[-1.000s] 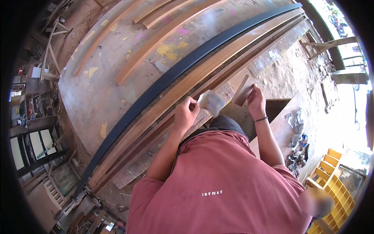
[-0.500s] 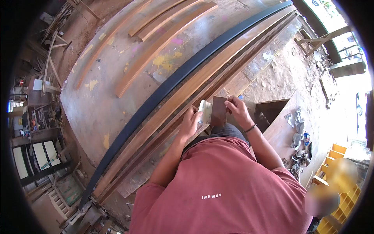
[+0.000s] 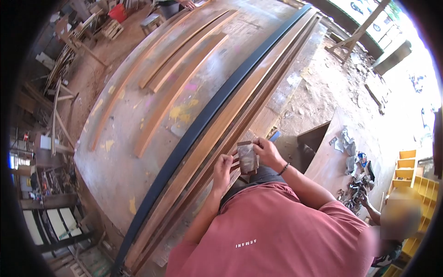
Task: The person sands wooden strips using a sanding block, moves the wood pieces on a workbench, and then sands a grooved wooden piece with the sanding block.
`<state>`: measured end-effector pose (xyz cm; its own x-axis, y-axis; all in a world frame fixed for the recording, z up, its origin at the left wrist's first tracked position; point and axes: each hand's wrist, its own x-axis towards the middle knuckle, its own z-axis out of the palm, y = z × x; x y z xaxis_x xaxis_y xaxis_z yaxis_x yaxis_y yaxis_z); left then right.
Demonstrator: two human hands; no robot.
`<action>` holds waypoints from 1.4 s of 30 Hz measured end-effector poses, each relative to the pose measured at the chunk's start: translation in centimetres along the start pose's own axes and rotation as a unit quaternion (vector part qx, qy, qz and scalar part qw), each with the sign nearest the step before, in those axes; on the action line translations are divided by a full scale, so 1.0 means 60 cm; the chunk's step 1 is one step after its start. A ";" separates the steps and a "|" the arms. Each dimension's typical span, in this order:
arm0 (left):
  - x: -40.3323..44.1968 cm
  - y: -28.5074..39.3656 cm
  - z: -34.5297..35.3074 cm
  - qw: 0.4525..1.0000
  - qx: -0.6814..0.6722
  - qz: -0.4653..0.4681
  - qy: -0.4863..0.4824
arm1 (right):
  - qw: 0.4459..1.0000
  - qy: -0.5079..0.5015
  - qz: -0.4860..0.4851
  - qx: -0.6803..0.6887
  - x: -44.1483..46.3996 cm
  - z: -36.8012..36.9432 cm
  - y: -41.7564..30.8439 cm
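A folded piece of sandpaper (image 3: 248,159), greyish on the side facing up with a brown strip along its top, is held in front of my waist. My right hand (image 3: 269,153) pinches its upper right edge. From the left, the fingers of my left hand (image 3: 224,170) grip its left side; their tips are partly hidden. Just beyond my hands runs a long dark brown wooden strip (image 3: 264,105). Alongside it lie a lighter curved wooden strip (image 3: 217,134) and a dark blue curved strip (image 3: 203,121).
The strips rest on a paint-stained table (image 3: 115,184). Several more curved wooden pieces (image 3: 177,99) lie on its far side. To the right are a brown board (image 3: 323,154) and a heap of scraps (image 3: 355,182), where another person's hand (image 3: 366,201) reaches. A second person's hand (image 3: 187,4) is at the far edge.
The sandpaper was opened out with its brown face and pale printed back showing; now it is folded smaller. My left hand has turned. The view has shifted, bringing other people's hands into sight.
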<state>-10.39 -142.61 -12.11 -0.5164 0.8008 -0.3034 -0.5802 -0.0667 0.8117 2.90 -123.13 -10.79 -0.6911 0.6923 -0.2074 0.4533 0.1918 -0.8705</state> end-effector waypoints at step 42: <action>0.259 -0.070 0.269 0.979 0.159 0.005 0.128 | 0.842 -0.520 -0.122 -0.082 0.330 -0.300 0.052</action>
<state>-5.84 -120.29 -12.17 -0.6852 0.6230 -0.3772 -0.3709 0.1472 0.9169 0.79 -96.28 -9.58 -0.8552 -0.3475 -0.3845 0.2400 0.3918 -0.8882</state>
